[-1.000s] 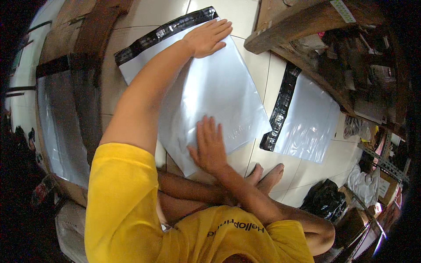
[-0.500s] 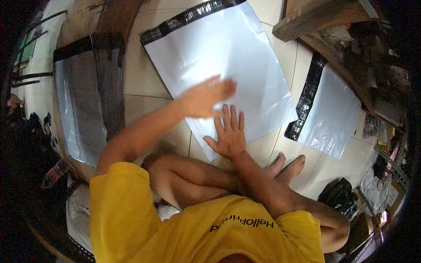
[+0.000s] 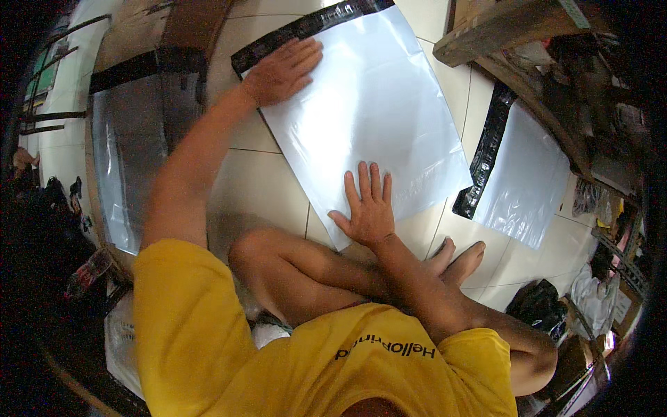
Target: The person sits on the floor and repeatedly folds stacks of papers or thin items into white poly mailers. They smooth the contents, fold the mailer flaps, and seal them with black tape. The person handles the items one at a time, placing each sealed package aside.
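Note:
A large pale silver plastic mailing bag [image 3: 389,104] with a black strip along its far edge lies flat on the tiled floor in front of me. My left hand [image 3: 285,69] rests on its far left part, close to the black strip, palm down with fingers stretched. Flat on the near edge of the same bag is my right hand [image 3: 368,208], its fingers spread. Neither hand grips anything.
At the left, more black-edged plastic bags [image 3: 132,132] lie on brown cardboard. Another silver bag [image 3: 524,174] lies at the right, beside a wooden beam [image 3: 507,35]. A black plastic bag [image 3: 538,306] and clutter sit at the lower right.
My left hand has swept away from my right hand, up and leftward across the bag to near the black strip. My right hand stays on the near edge.

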`<state>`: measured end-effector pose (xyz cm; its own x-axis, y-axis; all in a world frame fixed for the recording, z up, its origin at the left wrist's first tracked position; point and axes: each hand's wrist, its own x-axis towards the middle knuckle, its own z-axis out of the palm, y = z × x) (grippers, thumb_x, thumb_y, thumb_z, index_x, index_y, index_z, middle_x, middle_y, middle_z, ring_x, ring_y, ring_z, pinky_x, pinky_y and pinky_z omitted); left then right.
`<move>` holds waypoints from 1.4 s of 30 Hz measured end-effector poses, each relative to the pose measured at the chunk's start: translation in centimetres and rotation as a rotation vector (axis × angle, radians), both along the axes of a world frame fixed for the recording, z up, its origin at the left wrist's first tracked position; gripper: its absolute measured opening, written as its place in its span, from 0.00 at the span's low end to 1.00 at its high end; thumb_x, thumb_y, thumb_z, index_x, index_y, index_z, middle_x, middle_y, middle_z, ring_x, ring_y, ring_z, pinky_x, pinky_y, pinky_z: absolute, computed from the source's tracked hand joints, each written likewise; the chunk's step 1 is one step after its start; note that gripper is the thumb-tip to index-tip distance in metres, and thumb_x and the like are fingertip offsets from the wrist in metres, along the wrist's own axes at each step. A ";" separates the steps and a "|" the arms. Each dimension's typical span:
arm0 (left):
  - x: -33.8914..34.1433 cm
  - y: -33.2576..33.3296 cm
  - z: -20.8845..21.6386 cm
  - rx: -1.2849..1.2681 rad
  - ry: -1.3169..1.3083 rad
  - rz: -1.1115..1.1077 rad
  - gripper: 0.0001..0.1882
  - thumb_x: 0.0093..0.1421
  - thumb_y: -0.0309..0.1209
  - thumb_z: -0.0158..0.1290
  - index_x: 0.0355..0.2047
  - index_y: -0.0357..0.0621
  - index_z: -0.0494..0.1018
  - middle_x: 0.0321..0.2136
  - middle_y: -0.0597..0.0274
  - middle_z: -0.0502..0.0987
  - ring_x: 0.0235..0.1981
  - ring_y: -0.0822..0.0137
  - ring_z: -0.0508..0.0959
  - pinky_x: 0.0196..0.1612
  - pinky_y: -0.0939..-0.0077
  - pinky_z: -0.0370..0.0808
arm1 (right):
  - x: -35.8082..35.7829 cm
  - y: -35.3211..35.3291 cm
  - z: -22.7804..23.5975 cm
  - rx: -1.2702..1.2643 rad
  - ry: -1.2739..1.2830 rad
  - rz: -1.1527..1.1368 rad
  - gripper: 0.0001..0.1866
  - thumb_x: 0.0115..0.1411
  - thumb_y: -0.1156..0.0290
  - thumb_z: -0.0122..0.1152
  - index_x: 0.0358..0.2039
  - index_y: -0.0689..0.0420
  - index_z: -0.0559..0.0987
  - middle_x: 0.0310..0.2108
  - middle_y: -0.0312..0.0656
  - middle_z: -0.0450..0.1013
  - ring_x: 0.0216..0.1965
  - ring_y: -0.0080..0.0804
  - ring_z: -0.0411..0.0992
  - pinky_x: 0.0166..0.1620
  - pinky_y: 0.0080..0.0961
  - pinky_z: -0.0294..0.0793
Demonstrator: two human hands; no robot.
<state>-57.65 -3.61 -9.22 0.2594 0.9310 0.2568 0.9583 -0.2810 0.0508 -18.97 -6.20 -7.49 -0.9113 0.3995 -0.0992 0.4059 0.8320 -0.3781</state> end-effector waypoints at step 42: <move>11.5 -9.8 4.1 -0.145 -0.178 -0.146 0.06 0.57 0.31 0.53 0.33 0.44 0.72 0.31 0.58 0.75 0.34 0.54 0.79 0.37 0.57 0.77 | -5.1 -1.8 5.2 0.005 -0.186 -0.116 0.05 0.65 0.71 0.53 0.40 0.56 0.72 0.34 0.47 0.77 0.37 0.46 0.81 0.38 0.42 0.82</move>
<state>-46.19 -13.40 -5.16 0.3562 0.9174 0.1773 0.8805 -0.3930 0.2649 -24.08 -7.98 -2.28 -0.8255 0.5013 -0.2594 0.5613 0.7773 -0.2841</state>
